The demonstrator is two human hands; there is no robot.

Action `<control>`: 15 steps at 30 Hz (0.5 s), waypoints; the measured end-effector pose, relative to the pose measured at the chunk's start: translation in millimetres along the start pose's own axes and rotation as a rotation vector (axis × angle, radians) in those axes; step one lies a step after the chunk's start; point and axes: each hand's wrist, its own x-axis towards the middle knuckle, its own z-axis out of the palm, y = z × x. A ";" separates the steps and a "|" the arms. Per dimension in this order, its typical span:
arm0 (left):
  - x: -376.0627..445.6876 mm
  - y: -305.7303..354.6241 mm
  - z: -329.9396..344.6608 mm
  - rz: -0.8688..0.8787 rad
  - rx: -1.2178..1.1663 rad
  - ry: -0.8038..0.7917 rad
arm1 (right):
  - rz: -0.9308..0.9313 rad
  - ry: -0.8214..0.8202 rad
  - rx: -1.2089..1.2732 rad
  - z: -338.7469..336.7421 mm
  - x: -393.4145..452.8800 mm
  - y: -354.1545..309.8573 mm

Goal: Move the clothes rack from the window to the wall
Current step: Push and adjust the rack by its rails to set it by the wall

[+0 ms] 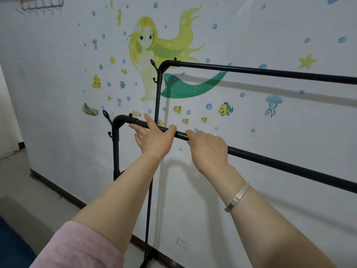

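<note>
Gripping the near lower bar [270,159] of the black clothes rack [158,97] with both hands. Right hand [208,147] is curled over the bar from above, fingers wrapped round it, closed on it. Left hand [154,138] sits just beside it toward the rack's corner: palm against the bar, thumb hooked over the top, fingers mostly extended behind, so only a loose partial hold. Rack stands right in front of the white wall [270,122] with the mermaid decal [154,60], higher rear bar [270,72] close to the wall, casting a shadow on it. Silver bracelet [238,197] on right wrist, pink sleeve [77,248] on left arm. Wall socket [182,242] low near the skirting.
</note>
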 end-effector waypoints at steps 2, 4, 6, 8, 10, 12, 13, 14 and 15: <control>-0.5 -0.5 4.1 0.024 0.046 0.020 | -0.043 -0.001 0.000 4.5 -4.3 4.9; -2.3 0.1 7.9 0.040 0.095 0.042 | -0.070 -0.030 -0.001 6.3 -9.4 10.5; -7.3 1.9 10.9 0.083 0.147 0.068 | -0.062 -0.064 -0.016 3.9 -15.1 15.7; -18.2 5.6 13.7 0.156 0.191 0.081 | -0.049 -0.099 -0.036 -1.1 -22.5 22.3; -32.7 10.6 16.6 0.234 0.226 0.059 | -0.026 -0.125 -0.043 -6.6 -31.9 30.4; -50.5 16.6 20.8 0.329 0.266 0.007 | 0.013 -0.148 -0.048 -14.1 -42.9 41.1; -61.9 20.4 23.8 0.380 0.284 -0.020 | 0.039 -0.159 -0.054 -18.9 -50.7 48.1; -72.9 24.0 26.6 0.431 0.301 -0.044 | 0.065 -0.169 -0.057 -23.2 -58.5 54.9; -84.0 27.8 29.7 0.483 0.319 -0.065 | 0.094 -0.176 -0.059 -28.2 -67.0 62.1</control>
